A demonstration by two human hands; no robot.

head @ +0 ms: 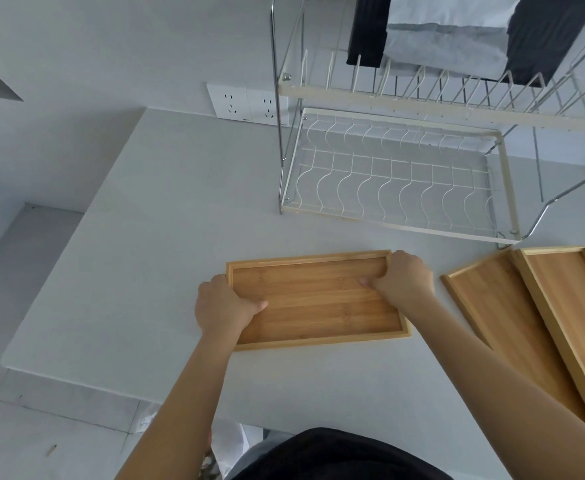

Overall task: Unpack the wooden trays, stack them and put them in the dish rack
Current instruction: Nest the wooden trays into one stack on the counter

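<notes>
A shallow rectangular bamboo tray [319,299] with a raised rim and visible grain bands lies flat on the matte pale-grey desk [145,237], in front of the person. The left hand [223,304] has its grip clamped on the tray's left short edge, thumb lying inside on the tray floor. The right hand [403,278] has its grip clamped on the right short edge near the far corner, thumb likewise inside.

To the right, two more bamboo trays [526,313] of the same make lie on the desk, one overlapping the other, partly hidden by the right forearm.

Behind them stands a two-tier dish rack [395,174] of chromed wire with cream frames; its lower tier is a wavy white wire grid. Dark and pale-grey cloths [447,32] hang over its top. A white double wall socket [246,103] sits left of the rack.
</notes>
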